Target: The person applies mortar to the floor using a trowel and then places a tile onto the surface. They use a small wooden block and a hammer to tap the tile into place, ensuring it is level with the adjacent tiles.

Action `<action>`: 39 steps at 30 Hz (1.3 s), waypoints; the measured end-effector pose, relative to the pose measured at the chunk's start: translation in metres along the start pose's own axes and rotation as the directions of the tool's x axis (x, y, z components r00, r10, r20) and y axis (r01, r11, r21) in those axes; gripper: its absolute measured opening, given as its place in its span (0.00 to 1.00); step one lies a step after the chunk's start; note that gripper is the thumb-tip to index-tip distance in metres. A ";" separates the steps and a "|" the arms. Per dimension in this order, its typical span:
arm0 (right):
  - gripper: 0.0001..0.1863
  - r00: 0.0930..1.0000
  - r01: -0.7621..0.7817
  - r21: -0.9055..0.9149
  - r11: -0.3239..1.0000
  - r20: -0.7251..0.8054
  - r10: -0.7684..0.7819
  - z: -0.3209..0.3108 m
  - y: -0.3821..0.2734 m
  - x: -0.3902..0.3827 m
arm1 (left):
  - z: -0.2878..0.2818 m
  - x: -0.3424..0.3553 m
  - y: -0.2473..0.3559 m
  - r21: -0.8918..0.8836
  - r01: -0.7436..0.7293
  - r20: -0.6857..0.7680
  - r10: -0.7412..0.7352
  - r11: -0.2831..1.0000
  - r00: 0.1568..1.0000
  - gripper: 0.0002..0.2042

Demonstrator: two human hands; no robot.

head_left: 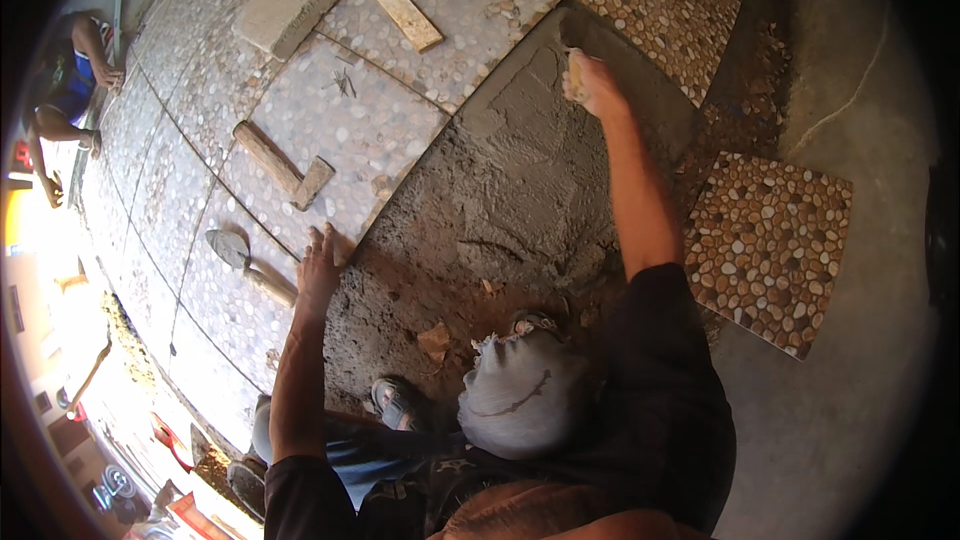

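At 10 o'clock, on the laid pebble-patterned tiles: one wooden-handled hammer. At 9: one trowel, just beside the left grip, which is released, fingers resting at the tile edge. At 11: one pale block; one wooden strip. At 3: one loose brown tile. Far 10: one crouching co-worker. From 12 to 1: wet grey mortar, with tile edges bounding it on two sides. At 1, by the mortar: one yellow-handled tool, grasped in the right grip, which partly hides it. Handle's long axis runs roughly 12 to 6; the far end's shape is unclear.
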State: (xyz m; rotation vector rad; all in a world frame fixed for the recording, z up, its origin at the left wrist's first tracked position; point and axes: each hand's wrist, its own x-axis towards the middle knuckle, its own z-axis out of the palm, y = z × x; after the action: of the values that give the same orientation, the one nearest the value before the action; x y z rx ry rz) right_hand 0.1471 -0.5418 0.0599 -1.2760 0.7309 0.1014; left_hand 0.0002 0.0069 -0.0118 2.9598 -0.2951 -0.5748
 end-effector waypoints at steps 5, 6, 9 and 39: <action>0.28 0.991 0.082 -0.741 0.666 -0.009 -0.132 -0.058 -0.024 -0.060 | -0.008 -0.002 -0.006 0.019 -0.001 -0.015 0.002 1.000 1.000 0.41; 0.27 0.984 0.045 -0.855 0.516 -0.050 -0.169 -0.080 -0.027 -0.063 | -0.006 -0.002 -0.002 0.013 -0.020 -0.007 0.021 1.000 1.000 0.41; 0.25 0.887 0.213 -0.977 -0.002 0.194 -0.419 -0.151 -0.020 -0.041 | -0.006 0.003 0.003 0.000 0.008 -0.003 -0.008 1.000 1.000 0.41; 0.28 0.995 -0.085 -0.951 0.297 -0.099 -0.032 -0.045 -0.065 0.006 | -0.004 -0.006 0.000 0.000 -0.004 -0.042 0.004 1.000 0.999 0.40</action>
State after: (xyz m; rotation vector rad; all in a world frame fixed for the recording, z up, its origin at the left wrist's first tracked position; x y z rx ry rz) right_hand 0.1611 -0.6046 0.1059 -2.4813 0.7868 0.5994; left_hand -0.0033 0.0089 -0.0057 2.9657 -0.2973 -0.5118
